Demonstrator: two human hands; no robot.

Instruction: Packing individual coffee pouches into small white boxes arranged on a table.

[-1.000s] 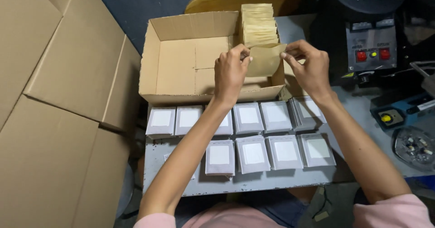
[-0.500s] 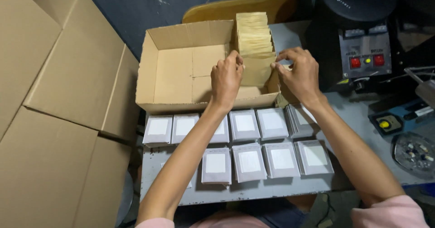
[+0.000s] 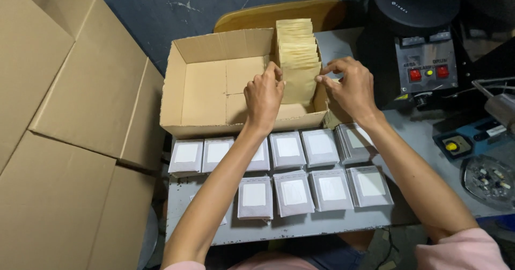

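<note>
— Inside the open corrugated carton [image 3: 214, 87], right end: what's held?
— Left hand [image 3: 264, 95] and right hand [image 3: 348, 87] pinch a row of flat tan paper envelopes [image 3: 298, 60] from either side. Square grey packets [image 3: 300, 168] line the near metal table [image 3: 300, 224].

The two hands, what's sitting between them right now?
In the head view, a row of tan paper envelopes standing in the open cardboard box lies between the left hand and right hand; both pinch the front one.

10 white packets [image 3: 294, 194], 1 box [image 3: 206, 90]
</note>
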